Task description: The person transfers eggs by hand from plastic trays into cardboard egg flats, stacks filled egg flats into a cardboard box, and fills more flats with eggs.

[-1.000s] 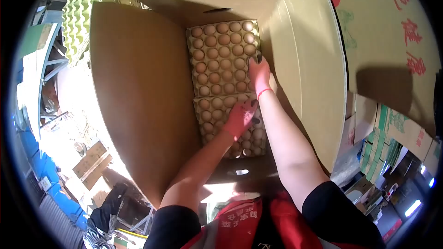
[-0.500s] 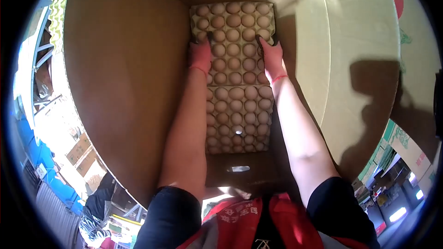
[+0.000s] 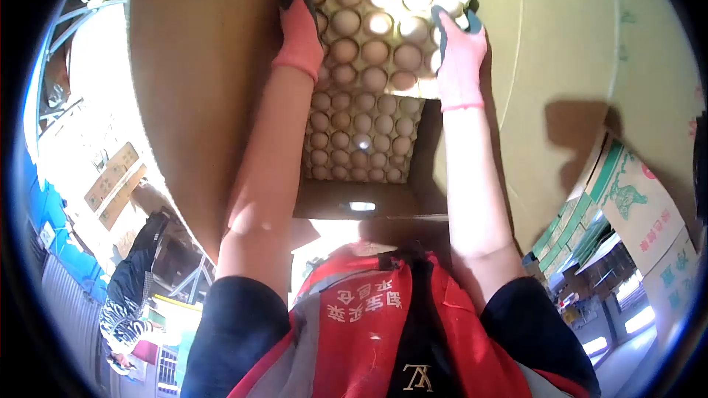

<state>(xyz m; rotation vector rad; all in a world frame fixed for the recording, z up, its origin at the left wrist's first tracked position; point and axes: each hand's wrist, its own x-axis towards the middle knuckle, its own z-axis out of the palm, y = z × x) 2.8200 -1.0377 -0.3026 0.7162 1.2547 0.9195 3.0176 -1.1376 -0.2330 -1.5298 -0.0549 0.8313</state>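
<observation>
Both hands wear pink gloves with dark fingertips. My left hand grips the left edge of an egg tray filled with rows of brown eggs. My right hand is closed on the tray's right edge, thumb on top; the fingers underneath are hidden. The held tray is raised toward the top of the view, its right part in bright sun. Lower down, inside a deep cardboard box, another tray of eggs lies flat, partly covered by the held one.
Tall box walls stand close on both sides of my arms, with a wide cardboard flap at right. Printed cartons stand at lower right. Another person in a striped sleeve is at lower left, near opened cartons.
My hands have lifted the far egg tray up from the box; it looks larger and higher in view, now partly sunlit. The view has also shifted, showing more of the red vest.
</observation>
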